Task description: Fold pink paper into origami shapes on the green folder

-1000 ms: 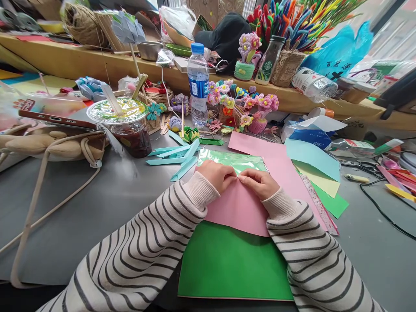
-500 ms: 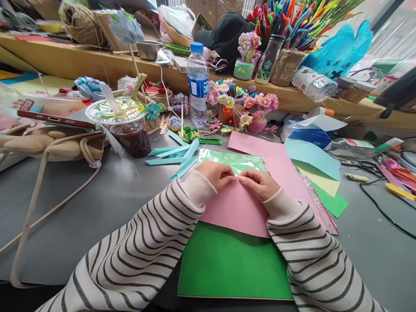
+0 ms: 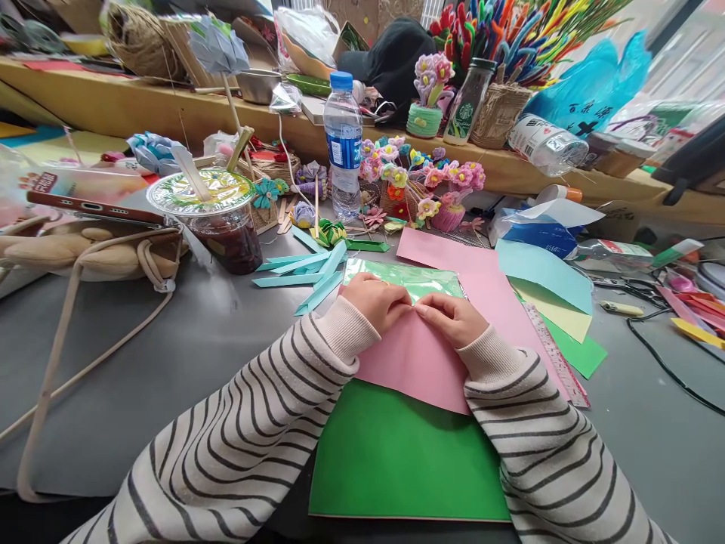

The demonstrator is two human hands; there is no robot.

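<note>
My left hand (image 3: 378,302) and my right hand (image 3: 453,317) meet at the far edge of a pink sheet of paper (image 3: 419,366). Thumbs and fingers of both hands are closed on that edge, almost touching each other. The near part of the sheet bows slightly and overlaps a green sheet (image 3: 408,461) in front of me. Just beyond my fingers lies a clear plastic sleeve (image 3: 413,278) with green showing through. Folded light-blue paper strips (image 3: 317,273) lie in a loose pile left of the sleeve.
Another pink sheet (image 3: 453,253) and a light-blue sheet (image 3: 547,272) lie to the right, by a ruler-like strip (image 3: 555,355). A lidded drink cup (image 3: 220,227) stands left, a water bottle (image 3: 343,151) at the back. Scissors (image 3: 634,287) lie far right.
The hands stay at the same edge of the pink paper; the left hand's fingers have curled slightly. The rest looks the same.
</note>
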